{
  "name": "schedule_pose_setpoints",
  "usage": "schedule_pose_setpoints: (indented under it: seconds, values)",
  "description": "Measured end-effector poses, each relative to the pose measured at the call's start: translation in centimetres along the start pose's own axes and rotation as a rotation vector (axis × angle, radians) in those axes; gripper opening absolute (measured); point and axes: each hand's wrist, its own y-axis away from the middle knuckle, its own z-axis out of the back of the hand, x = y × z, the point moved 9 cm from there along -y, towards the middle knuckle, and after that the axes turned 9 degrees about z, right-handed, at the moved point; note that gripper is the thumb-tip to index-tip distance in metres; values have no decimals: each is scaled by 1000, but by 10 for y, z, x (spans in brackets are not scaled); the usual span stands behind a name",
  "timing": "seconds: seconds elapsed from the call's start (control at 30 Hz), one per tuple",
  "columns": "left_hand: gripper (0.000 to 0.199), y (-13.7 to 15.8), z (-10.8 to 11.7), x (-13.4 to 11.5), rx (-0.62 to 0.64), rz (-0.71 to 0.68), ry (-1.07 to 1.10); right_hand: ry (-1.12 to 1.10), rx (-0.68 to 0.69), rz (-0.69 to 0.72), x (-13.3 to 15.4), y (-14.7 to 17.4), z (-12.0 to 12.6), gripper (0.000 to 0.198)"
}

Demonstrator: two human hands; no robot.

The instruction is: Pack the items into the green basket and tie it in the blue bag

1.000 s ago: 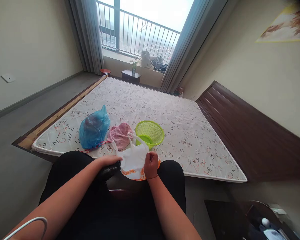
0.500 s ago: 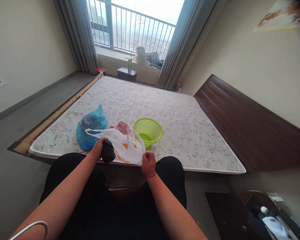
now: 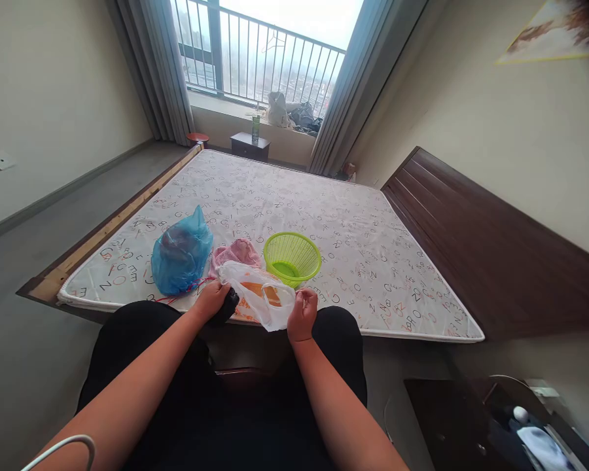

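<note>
My left hand (image 3: 212, 302) is closed around a crumpled black plastic bundle (image 3: 226, 310) at the mattress's near edge. With its fingers pinched, my right hand (image 3: 302, 316) grips the right side of a white plastic bag (image 3: 275, 315) with orange print. The bag stretches between both hands, and its left end meets the black bundle. Just behind it lies a pink cloth (image 3: 239, 252). A green plastic basket (image 3: 305, 254) stands beyond my right hand. To the left rests a filled blue plastic bag (image 3: 182, 256), with a red string near its base.
The letter-patterned mattress (image 3: 368, 261) spreads out ahead on a wooden bed frame (image 3: 112, 221). A dark headboard (image 3: 476, 242) rises at the right. Past the bed stands a small nightstand (image 3: 250, 149) with a green glass (image 3: 255, 129). At lower right is a dark cabinet (image 3: 436, 418).
My left hand has moved right with the black bundle, toward my right hand. The white bag is gathered narrower, uncovering more of the pink cloth and the red string.
</note>
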Motion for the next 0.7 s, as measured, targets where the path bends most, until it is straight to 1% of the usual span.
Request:
schedule_pose_setpoints:
  seconds: [0.1,0.2,0.3,0.33,0.4,0.47,0.5,0.57,0.63,0.67,0.7]
  values:
    - [39,0,-1,-1,8,-1,-21,15,24,69,9,1,-1,14]
    - [40,0,-3,-3,16,7,-43,14,86,207,26,3,-7,8]
    - [41,1,-7,-6,30,-7,-64,-6,154,337,40,11,-12,7]
    - [41,2,-9,-7,38,-12,-71,-9,180,355,42,13,-14,7]
    - [40,2,-12,-8,55,-26,-85,10,252,345,41,18,-21,8]
    - [39,2,-15,-9,66,-48,-96,75,382,276,32,22,-34,12]
    - [39,2,-16,-9,70,-58,-101,121,473,225,25,25,-43,14]
    - [41,3,-20,-10,105,-80,-96,214,707,125,9,34,-63,15]
    - [41,6,-27,-13,173,-112,-70,271,956,64,-6,51,-81,11]
    - [40,9,-31,-16,215,-137,-49,281,1047,49,-11,58,-86,10]
    - [38,14,-36,-20,260,-165,-22,280,1105,42,-14,65,-90,10]
